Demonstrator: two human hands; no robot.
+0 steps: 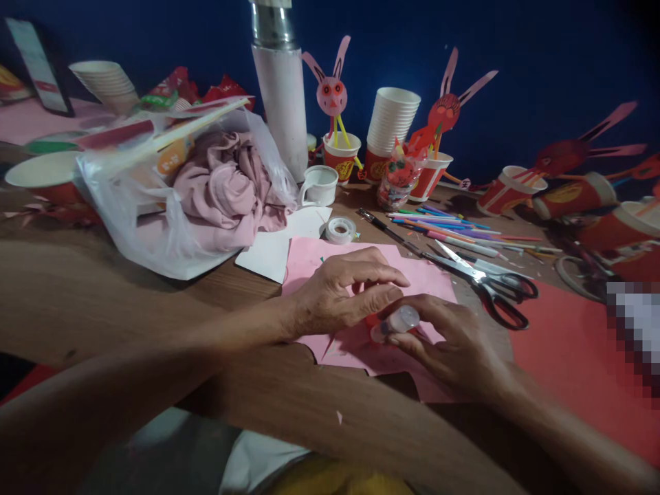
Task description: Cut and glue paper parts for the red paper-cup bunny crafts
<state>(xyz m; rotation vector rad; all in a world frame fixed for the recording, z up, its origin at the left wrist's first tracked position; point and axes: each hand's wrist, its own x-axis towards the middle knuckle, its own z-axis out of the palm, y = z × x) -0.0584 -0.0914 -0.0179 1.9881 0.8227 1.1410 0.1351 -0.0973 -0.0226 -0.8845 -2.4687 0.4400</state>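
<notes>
My right hand (456, 344) is closed around a small translucent tube that looks like a glue stick (403, 320), tilted with one round end toward me. Just left of it, my left hand (355, 285) reaches over a pink paper sheet (427, 275). Its index finger and thumb are stretched out with a gap between them; the other fingers are partly hidden. A bit of red, perhaps paper (371, 322), shows beneath the left thumb, mostly covered. Small paper scraps lie on the pink sheet.
Scissors (479, 276), a black pen (389, 230), coloured sticks (454, 225) and a tape roll (340, 229) lie beyond my hands. Rabbit-headed paper cups (341, 161) and a flask (281, 103) line the back. A plastic bag (170, 254) stands left, red paper (582, 357) right.
</notes>
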